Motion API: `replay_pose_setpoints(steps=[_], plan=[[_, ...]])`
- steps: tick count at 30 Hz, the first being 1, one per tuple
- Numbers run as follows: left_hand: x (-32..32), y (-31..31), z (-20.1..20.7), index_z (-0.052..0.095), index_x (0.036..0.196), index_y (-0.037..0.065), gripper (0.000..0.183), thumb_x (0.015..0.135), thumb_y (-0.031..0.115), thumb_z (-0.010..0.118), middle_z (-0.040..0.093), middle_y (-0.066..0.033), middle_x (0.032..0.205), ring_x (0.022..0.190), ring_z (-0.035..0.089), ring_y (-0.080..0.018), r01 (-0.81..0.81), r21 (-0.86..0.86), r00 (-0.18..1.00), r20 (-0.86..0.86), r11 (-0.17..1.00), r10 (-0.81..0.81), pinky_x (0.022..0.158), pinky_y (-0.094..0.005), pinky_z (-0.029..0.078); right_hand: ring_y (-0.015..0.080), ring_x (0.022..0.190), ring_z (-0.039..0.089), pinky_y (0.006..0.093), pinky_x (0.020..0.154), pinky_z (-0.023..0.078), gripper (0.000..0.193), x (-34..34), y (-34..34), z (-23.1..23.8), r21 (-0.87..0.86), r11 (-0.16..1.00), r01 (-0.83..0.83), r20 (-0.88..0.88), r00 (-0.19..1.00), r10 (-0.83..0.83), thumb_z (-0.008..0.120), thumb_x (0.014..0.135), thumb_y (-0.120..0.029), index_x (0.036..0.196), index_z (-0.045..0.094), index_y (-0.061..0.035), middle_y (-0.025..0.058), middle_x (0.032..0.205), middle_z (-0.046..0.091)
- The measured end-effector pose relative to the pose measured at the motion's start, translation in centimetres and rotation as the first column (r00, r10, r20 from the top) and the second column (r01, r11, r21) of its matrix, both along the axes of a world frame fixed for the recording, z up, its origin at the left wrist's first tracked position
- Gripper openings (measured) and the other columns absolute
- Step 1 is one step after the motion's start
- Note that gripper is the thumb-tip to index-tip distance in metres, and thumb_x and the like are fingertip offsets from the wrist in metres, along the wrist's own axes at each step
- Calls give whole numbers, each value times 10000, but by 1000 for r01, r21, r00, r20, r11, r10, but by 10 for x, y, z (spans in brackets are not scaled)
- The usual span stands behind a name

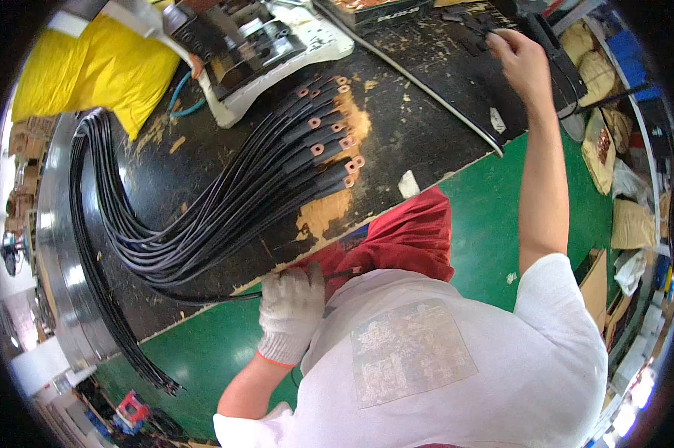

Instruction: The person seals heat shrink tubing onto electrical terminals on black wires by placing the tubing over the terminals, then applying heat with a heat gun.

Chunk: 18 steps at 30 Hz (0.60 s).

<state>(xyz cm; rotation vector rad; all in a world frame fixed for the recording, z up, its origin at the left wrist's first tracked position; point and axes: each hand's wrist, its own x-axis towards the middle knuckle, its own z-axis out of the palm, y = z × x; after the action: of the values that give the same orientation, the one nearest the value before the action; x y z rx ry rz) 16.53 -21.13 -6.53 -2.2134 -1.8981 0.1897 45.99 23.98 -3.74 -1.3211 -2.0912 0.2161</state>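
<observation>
My left hand, in a white knit glove with an orange cuff edge, is closed around a black cable at the table's front edge. The cable's copper-coloured end lug sticks out past the hand, in front of the red cloth over my lap. My bare right hand reaches far out to the right end of the table. Its fingers are pinched together at a pile of short black pieces; what lies between the fingertips is too small to tell. A bundle of black cables with copper ring lugs curves over the table.
A machine on a white base stands at the back, beside a yellow bag. A grey rod lies across the worn black table. Sacks stand on the right, and loose cable ends hang over the left front edge.
</observation>
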Motion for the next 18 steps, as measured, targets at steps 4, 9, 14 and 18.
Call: replay_pose_setpoints(steps=[4,9,14,18], plan=[[-5,5,17,730,1096,113,316,810,233,671,554,-5,729,688,592,-226,35,-99,995,99,994,-25,734,-449,509,41,753,643,200,563,475,311,-28,-91,23,-266,937,-226,-425,900,96,594,1042,-169,1317,682,-53,25,957,752],[-5,40,66,725,1189,84,497,708,171,815,602,-75,778,692,624,-287,-56,66,873,487,996,17,625,-407,510,56,685,560,205,557,466,305,-46,-178,22,-290,824,-487,-527,800,288,569,1051,-114,1329,681,-57,7,886,650],[-19,82,47,764,1147,94,397,759,139,834,660,-91,835,748,663,-293,-209,304,830,557,929,4,658,-397,538,115,735,598,249,657,492,286,-70,-207,13,-277,676,-683,-595,674,437,652,993,-74,1267,677,5,49,913,593],[-21,91,22,790,1043,149,321,736,218,850,637,-3,766,697,626,-210,-230,470,872,489,852,-34,629,-356,514,93,688,650,227,558,522,241,-76,-218,1,-377,609,-697,-652,667,360,671,988,-58,1211,691,31,65,932,621]])
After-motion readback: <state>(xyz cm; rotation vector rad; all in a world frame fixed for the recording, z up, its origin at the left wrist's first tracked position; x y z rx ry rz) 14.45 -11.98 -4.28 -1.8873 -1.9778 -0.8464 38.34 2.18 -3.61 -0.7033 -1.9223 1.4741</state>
